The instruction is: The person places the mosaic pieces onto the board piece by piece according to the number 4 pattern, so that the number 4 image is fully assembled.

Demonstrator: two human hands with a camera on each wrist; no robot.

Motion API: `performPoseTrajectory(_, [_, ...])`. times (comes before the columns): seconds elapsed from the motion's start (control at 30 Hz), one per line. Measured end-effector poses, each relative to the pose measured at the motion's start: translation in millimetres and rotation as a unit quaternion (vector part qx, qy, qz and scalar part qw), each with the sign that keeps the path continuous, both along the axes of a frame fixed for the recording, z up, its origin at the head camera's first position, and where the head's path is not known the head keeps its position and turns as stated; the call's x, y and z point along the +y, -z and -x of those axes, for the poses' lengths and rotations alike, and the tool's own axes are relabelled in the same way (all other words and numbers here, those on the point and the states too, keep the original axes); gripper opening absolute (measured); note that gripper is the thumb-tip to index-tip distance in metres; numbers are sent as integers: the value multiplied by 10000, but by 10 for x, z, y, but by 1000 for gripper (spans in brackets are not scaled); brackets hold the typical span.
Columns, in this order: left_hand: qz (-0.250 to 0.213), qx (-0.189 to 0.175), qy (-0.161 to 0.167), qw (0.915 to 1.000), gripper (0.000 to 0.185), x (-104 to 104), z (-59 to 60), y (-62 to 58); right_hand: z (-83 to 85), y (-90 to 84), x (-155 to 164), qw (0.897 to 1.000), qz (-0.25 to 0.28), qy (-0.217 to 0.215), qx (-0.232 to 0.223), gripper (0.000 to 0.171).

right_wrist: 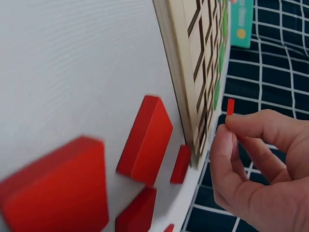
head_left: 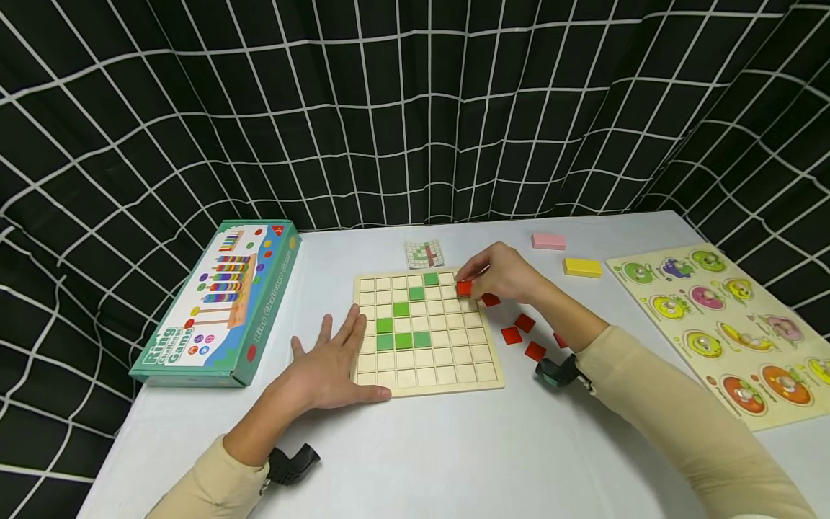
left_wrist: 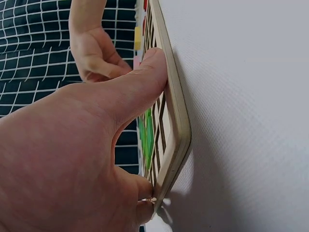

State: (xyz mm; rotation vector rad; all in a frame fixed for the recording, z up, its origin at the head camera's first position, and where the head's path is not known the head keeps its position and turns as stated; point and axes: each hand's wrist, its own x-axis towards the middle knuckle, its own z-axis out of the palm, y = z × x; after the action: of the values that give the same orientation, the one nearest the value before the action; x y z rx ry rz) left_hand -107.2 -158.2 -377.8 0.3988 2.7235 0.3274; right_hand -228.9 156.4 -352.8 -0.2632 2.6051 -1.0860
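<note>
the white table [head_left: 454, 461] carries everything; on it, centre, lies the wooden grid board [head_left: 428, 331], flat, with several green tiles [head_left: 402, 340] already seated in its cells; it looks stiff and light enough to slide, so the left hand [head_left: 331, 364] lies spread along its near-left edge, fingers straight, thumb pressed on the rim — steadying, not gripping.

to the left sits a ring game box [head_left: 220, 303], well apart from the board; at the right edge a fruit peg puzzle [head_left: 726, 324]; behind the board a small pattern card [head_left: 424, 253], then a pink block [head_left: 547, 241] and a yellow block [head_left: 581, 267].

the right hand [head_left: 502, 277] hovers over the board's far-right cells, thumb and forefinger pinching one red tile [head_left: 463, 288] by its thin edges; the tile seems a small, hard, light wooden square — likely smooth, easy to fumble, best held at opposite edges as here.

loose red tiles [head_left: 521, 335] lie scattered on the table just beside the board's right edge, under the right wrist; nothing blocks the open cells, though the sleeve passes close above those spares.
</note>
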Motion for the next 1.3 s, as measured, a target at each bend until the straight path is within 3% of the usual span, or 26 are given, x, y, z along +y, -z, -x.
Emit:
performPoseTrajectory(0.63, [10,-20,-19,10000,127,0,8,0,78,29,-388,9997,-46,-246,-66,30])
performPoseTrajectory(1.3, [28,-15,-8,10000,127,-4,7,2,113,80,-501,9994,-170,-316,20,33])
